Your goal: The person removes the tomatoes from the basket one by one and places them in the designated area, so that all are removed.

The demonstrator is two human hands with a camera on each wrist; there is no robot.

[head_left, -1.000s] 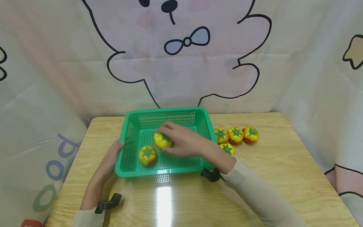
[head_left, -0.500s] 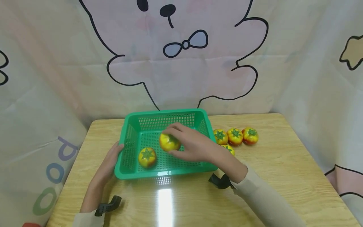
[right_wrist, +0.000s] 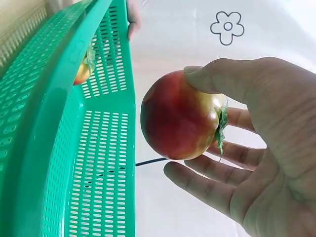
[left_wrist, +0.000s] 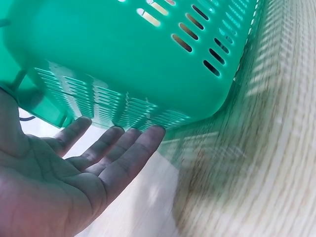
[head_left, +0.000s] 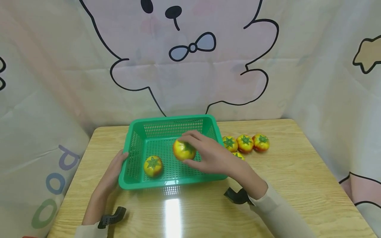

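My right hand (head_left: 209, 155) holds a yellow-and-red tomato (head_left: 184, 150) over the inside of the green plastic basket (head_left: 171, 186). In the right wrist view the thumb presses one side of this tomato (right_wrist: 180, 116) and the fingers curve round the other, near its green leafy top. A second tomato (head_left: 153, 166) lies on the basket floor, left of the middle. At the basket's left side, my left hand (head_left: 111, 172) has its thumb on the rim. Its fingers (left_wrist: 131, 155) reach along the slotted outer wall in the left wrist view.
Several more tomatoes (head_left: 245, 143) stand on the wooden table (head_left: 297, 185), close to the basket's right side; one is partly hidden by the right arm and rim. A patterned cloth (head_left: 190, 82) hangs right behind the table.
My right hand has moved to the right and a little lower in the view, with the tomato still in its grip. The left hand stays at the basket's left rim.
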